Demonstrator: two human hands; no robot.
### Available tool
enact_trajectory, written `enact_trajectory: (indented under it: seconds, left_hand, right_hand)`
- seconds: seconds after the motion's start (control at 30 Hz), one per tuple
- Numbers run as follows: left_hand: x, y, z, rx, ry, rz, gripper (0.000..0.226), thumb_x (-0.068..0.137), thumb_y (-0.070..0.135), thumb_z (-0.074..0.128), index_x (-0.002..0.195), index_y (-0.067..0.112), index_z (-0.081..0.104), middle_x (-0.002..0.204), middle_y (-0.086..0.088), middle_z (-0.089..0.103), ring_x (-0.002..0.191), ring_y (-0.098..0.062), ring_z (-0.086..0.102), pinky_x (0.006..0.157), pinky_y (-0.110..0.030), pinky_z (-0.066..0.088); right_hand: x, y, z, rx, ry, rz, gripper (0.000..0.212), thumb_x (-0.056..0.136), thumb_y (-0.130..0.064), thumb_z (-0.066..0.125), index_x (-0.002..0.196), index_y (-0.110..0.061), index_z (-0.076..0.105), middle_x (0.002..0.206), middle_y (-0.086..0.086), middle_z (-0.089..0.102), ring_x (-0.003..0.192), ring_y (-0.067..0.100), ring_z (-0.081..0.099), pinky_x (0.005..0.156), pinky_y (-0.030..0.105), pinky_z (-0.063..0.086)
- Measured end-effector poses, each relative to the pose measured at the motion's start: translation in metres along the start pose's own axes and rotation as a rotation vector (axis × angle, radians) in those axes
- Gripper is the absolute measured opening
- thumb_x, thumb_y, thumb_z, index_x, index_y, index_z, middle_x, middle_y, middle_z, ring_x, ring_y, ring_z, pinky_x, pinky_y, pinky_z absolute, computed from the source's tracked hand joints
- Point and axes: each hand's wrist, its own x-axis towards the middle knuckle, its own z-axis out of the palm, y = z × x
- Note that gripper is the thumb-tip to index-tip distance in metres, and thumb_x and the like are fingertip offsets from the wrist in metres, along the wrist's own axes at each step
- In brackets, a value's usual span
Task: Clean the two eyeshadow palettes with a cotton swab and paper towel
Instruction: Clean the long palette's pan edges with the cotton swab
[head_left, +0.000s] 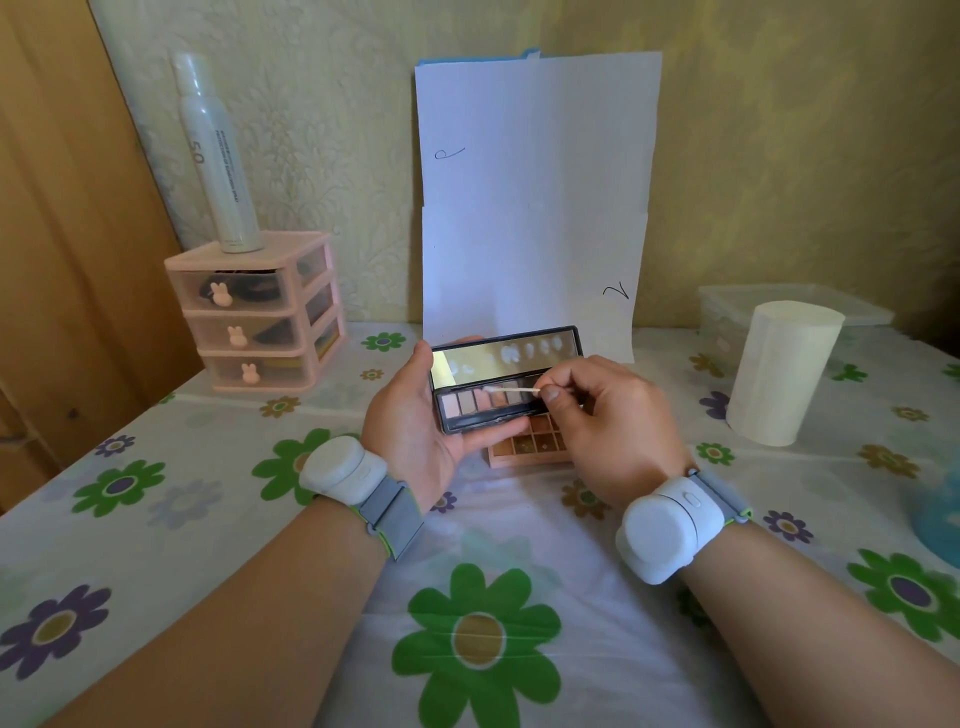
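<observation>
Nearest the camera, both forearms reach over the flowered tablecloth (156, 519), each wrist carrying a white strapped device. Left hand (410, 431) cradles the black palette (488, 408) from beneath, fingers curled around its underside and far edge, lid open and raised clear of the table. Right hand (613, 415) has thumb and forefinger pinched closed on a cotton swab (511, 388), whose tip lies over the row of pans, near the middle shades. Contact with the powder cannot be confirmed at this resolution.

Just beyond and below, the second palette (535, 441) rests flat on the cloth, partly hidden by the right hand; it looks untouched by either hand. Mirror inside the black lid shows pale smudges (likely not yet wiped).

Farther right stands the paper towel roll (779, 374), upright, well apart from both hands, with no sheet visibly torn off. At far left sits a pink drawer unit (254, 312) with a spray bottle (215, 156) on top.

Judgement: swab work on the first palette is under way; towel wiping and the whole second palette appear to remain. Task is early.
</observation>
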Motion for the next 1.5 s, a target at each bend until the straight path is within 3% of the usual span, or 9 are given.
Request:
enact_trajectory:
  seconds: [0.2, 0.67, 1.0, 1.13, 1.37, 1.5]
  left_hand:
    - [-0.001, 0.0006, 0.0011, -0.005, -0.014, -0.01, 0.055, 0.107, 0.049, 0.032, 0.12, 0.009, 0.067, 0.11, -0.023, 0.075, 0.096, -0.046, 0.074, 0.075, -0.059, 0.062]
    - [-0.0008, 0.0007, 0.0004, -0.03, 0.007, 0.012, 0.051, 0.108, 0.046, 0.036, 0.112, 0.007, 0.068, 0.106, -0.021, 0.077, 0.092, -0.045, 0.075, 0.075, -0.063, 0.06]
    - [-0.0002, 0.0003, 0.0007, -0.017, -0.01, -0.012, 0.054, 0.107, 0.048, 0.035, 0.12, 0.008, 0.067, 0.109, -0.021, 0.076, 0.096, -0.046, 0.074, 0.076, -0.062, 0.061]
    - [0.0003, 0.0005, -0.0002, -0.018, -0.001, -0.005, 0.051, 0.108, 0.047, 0.036, 0.112, 0.008, 0.069, 0.106, -0.02, 0.077, 0.093, -0.046, 0.074, 0.076, -0.064, 0.06]
    - [0.0001, -0.0001, 0.0001, 0.001, -0.015, -0.024, 0.056, 0.107, 0.05, 0.034, 0.123, 0.008, 0.066, 0.115, -0.025, 0.074, 0.1, -0.048, 0.072, 0.075, -0.059, 0.062]
    - [-0.0005, 0.0, 0.0006, 0.002, -0.016, -0.024, 0.055, 0.107, 0.049, 0.034, 0.123, 0.008, 0.067, 0.115, -0.025, 0.074, 0.1, -0.048, 0.072, 0.073, -0.059, 0.062]
  right_hand:
    - [0.0011, 0.0043, -0.0014, 0.001, 0.0, 0.051, 0.013, 0.092, -0.017, 0.063, 0.086, -0.024, 0.072, 0.081, -0.012, 0.063, 0.079, 0.002, 0.055, 0.065, 0.007, 0.036]
    - [0.0021, 0.0018, -0.0034, -0.046, -0.042, 0.039, 0.014, 0.09, -0.015, 0.066, 0.082, -0.024, 0.072, 0.073, -0.018, 0.055, 0.073, -0.004, 0.051, 0.062, 0.004, 0.033]
    - [0.0027, 0.0013, -0.0026, -0.01, -0.004, 0.041, 0.013, 0.09, -0.014, 0.066, 0.084, -0.023, 0.073, 0.076, -0.014, 0.059, 0.075, -0.001, 0.053, 0.063, 0.004, 0.034]
    - [0.0014, 0.0026, -0.0037, -0.036, -0.051, 0.047, 0.014, 0.09, -0.015, 0.066, 0.082, -0.024, 0.072, 0.074, -0.015, 0.058, 0.074, -0.003, 0.052, 0.061, 0.004, 0.033]
    - [0.0028, 0.0004, -0.0026, -0.002, -0.012, 0.055, 0.014, 0.09, -0.017, 0.066, 0.082, -0.026, 0.072, 0.077, -0.012, 0.061, 0.074, 0.004, 0.054, 0.064, 0.015, 0.039]
    - [0.0024, -0.0013, -0.002, -0.024, -0.018, 0.047, 0.013, 0.09, -0.016, 0.066, 0.083, -0.024, 0.072, 0.075, -0.016, 0.058, 0.073, -0.002, 0.053, 0.062, 0.006, 0.035]
